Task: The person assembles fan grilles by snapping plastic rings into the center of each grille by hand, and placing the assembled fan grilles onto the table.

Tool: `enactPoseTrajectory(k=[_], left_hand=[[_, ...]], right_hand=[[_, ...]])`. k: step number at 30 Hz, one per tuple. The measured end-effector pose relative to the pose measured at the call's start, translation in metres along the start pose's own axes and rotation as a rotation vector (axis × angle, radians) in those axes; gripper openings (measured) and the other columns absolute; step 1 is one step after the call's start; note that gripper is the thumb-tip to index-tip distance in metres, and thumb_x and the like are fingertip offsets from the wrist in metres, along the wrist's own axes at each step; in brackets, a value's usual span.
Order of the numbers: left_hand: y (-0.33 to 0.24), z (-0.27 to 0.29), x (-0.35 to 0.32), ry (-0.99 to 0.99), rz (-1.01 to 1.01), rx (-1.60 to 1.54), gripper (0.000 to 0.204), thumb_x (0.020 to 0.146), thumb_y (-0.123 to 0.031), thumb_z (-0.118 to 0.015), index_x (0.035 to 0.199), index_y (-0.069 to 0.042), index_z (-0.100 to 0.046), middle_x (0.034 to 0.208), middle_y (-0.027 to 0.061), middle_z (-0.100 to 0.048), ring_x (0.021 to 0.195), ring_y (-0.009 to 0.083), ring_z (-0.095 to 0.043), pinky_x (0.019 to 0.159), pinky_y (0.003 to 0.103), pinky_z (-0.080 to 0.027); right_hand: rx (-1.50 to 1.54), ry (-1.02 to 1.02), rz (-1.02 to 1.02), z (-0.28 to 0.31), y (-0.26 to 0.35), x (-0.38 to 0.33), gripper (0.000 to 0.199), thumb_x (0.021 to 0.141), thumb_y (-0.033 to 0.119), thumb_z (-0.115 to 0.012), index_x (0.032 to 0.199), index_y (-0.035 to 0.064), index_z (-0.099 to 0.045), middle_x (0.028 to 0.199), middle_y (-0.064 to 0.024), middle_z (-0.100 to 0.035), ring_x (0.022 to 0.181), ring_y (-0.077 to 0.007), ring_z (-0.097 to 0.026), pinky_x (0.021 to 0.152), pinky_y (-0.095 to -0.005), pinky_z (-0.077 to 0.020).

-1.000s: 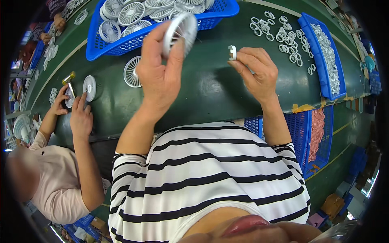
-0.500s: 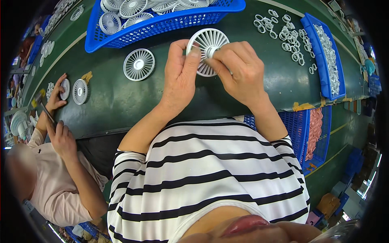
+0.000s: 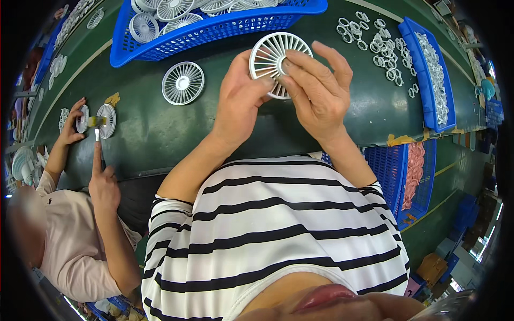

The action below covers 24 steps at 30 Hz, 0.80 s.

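Note:
Between my hands, above the green table, is a round white plastic fan grille (image 3: 271,48) with radial ribs and a hub in the middle. My left hand (image 3: 238,99) grips its left rim, thumb across the front. My right hand (image 3: 316,88) has its thumb and fingertips pressed at the hub; whether a small part is pinched there is hidden. A second white fan grille (image 3: 183,83) lies flat on the table, left of my left hand.
Beyond my hands stands a blue basket (image 3: 225,33) of white grilles. Loose white rings (image 3: 383,51) lie at the right, beside a blue tray (image 3: 451,101) of small parts. At the left, a co-worker's hand (image 3: 104,187) holds a hammer-like tool (image 3: 98,124) over grilles.
The grille in my hands has tilted and risen slightly. My right fingers have shifted over its hub, with the outer fingers spreading. The co-worker's tool has swung toward the grilles.

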<state>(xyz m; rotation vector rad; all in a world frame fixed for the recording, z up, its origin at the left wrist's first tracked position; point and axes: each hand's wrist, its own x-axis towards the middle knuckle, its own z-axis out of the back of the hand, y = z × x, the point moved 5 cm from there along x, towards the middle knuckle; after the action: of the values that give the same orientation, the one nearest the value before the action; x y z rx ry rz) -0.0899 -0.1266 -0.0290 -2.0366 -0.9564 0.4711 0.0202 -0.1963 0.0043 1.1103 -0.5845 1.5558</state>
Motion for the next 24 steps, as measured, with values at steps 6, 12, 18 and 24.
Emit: enactPoseTrajectory(k=[6, 12, 18, 24], left_hand=[[0.011, 0.002, 0.002, -0.009, 0.021, 0.081, 0.03, 0.096, -0.02, -0.049, 0.119, 0.0, -0.048, 0.105, 0.0063, -0.058, 0.09, 0.0098, -0.057, 0.075, 0.024, -0.051], [0.021, 0.008, 0.002, -0.064, 0.043, 0.183, 0.029, 0.098, -0.023, -0.047, 0.116, 0.0, -0.049, 0.099, 0.0046, -0.058, 0.082, 0.0063, -0.055, 0.068, 0.021, -0.049], [0.023, 0.01, 0.003, -0.134, 0.03, 0.21, 0.03, 0.099, -0.025, -0.046, 0.115, 0.001, -0.049, 0.096, 0.0049, -0.058, 0.082, 0.0068, -0.055, 0.07, 0.021, -0.048], [0.021, 0.014, 0.002, -0.152, -0.018, 0.29, 0.03, 0.098, -0.025, -0.046, 0.116, 0.0, -0.05, 0.097, 0.0049, -0.059, 0.085, 0.0076, -0.056, 0.072, 0.022, -0.046]], right_hand=[[0.158, 0.051, -0.065, -0.001, -0.011, -0.008, 0.02, 0.065, 0.01, -0.077, 0.084, 0.0084, -0.07, 0.092, -0.0012, -0.068, 0.091, -0.0218, -0.06, 0.08, -0.0332, -0.0444], [0.128, 0.073, -0.097, -0.005, -0.013, -0.016, 0.02, 0.066, 0.01, -0.077, 0.084, 0.008, -0.069, 0.093, -0.001, -0.068, 0.087, -0.0217, -0.06, 0.077, -0.0327, -0.0449], [0.026, 0.08, -0.12, -0.002, -0.005, -0.017, 0.017, 0.067, 0.009, -0.076, 0.081, 0.008, -0.067, 0.085, -0.0024, -0.065, 0.076, -0.0206, -0.058, 0.066, -0.0319, -0.0443], [0.106, 0.062, -0.144, -0.001, -0.008, -0.018, 0.015, 0.068, 0.006, -0.075, 0.078, 0.0068, -0.065, 0.077, -0.004, -0.062, 0.064, -0.0207, -0.055, 0.054, -0.0309, -0.0429]])
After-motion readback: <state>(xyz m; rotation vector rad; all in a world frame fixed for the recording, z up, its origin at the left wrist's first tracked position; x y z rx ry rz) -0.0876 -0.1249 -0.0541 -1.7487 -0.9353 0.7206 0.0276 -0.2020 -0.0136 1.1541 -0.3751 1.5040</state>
